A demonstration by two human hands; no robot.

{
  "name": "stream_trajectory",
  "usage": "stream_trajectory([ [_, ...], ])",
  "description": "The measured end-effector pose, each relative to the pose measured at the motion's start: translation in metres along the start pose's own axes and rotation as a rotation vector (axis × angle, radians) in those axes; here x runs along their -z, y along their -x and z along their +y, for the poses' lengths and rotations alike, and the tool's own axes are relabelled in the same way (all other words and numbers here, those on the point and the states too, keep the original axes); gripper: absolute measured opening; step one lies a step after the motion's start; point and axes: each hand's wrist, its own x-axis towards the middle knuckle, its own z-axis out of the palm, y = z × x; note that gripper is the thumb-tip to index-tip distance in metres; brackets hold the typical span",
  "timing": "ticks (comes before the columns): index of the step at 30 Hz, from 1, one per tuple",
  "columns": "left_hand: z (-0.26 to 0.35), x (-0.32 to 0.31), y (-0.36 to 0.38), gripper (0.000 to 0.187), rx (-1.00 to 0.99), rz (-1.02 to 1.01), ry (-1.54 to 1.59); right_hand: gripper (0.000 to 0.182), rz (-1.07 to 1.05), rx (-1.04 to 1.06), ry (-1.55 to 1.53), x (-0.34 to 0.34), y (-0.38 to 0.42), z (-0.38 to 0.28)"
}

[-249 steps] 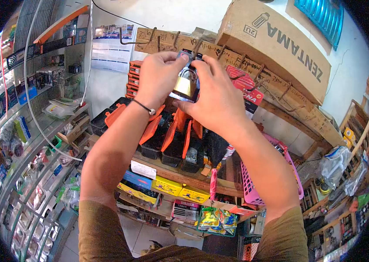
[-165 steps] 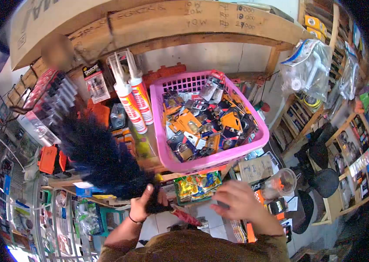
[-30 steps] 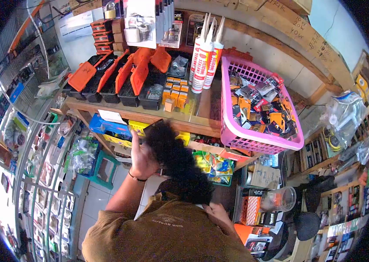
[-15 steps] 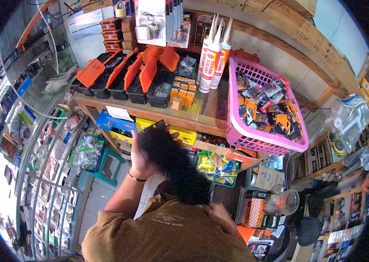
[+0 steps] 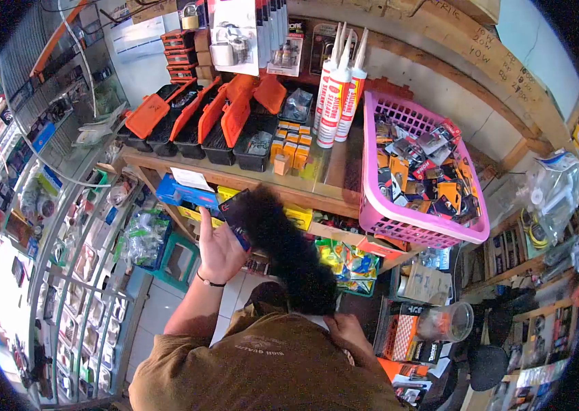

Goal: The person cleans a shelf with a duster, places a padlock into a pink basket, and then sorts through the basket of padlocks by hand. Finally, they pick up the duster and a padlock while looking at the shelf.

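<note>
My left hand [image 5: 221, 245] is raised with the palm turned up, holding a flat dark package [image 5: 236, 214] with a bluish edge. Its thumb is out to the side, and the other fingers are mostly hidden behind the package. A long, fluffy black duster [image 5: 293, 253] runs diagonally, its far end against or just beside the package. At the duster's near end is my right hand [image 5: 346, 331], curled by its base; the handle itself is hidden. Both hands are in front of the wooden shelf unit [image 5: 303, 186].
Black bins with orange lids [image 5: 235, 123], small orange boxes [image 5: 291, 147] and silicone sealant tubes [image 5: 336, 103] stand on the shelf top. A pink basket [image 5: 413, 229] of packaged goods sits at right. Left are a glass display rack [image 5: 77, 288] and a green stool [image 5: 178, 264].
The duster's far end has slid rightward off my left palm, baring the palm and more of the package. My right hand stays low. The whole view has shifted slightly.
</note>
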Motion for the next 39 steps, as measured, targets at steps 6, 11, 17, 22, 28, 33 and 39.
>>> stream_trajectory([
  [6,-0.005,-0.007,-0.007,0.088,-0.046,0.141,-0.017,0.035,0.033,-0.004,-0.014,-0.004,0.002,0.002],
  [11,-0.009,-0.008,-0.010,0.088,0.006,0.001,-0.011,0.033,0.114,0.089,-0.052,-0.012,0.001,0.017],
  [17,-0.012,0.002,-0.008,0.082,0.055,-0.062,-0.115,0.033,0.089,0.140,0.086,-0.005,0.007,0.014],
  [22,-0.013,-0.007,-0.006,0.082,0.042,0.027,0.006,0.036,0.069,0.101,0.042,-0.009,0.010,0.020],
  [28,-0.017,-0.009,-0.005,0.081,0.037,0.076,0.039,0.037,0.016,0.116,-0.004,-0.011,0.014,0.014],
  [33,-0.017,-0.011,-0.006,0.081,0.072,-0.125,0.002,0.037,0.066,0.212,0.030,-0.013,0.012,0.017],
  [39,-0.018,-0.010,0.001,0.084,-0.035,-0.072,-0.080,0.038,-0.090,0.141,0.132,-0.009,0.013,0.023],
])
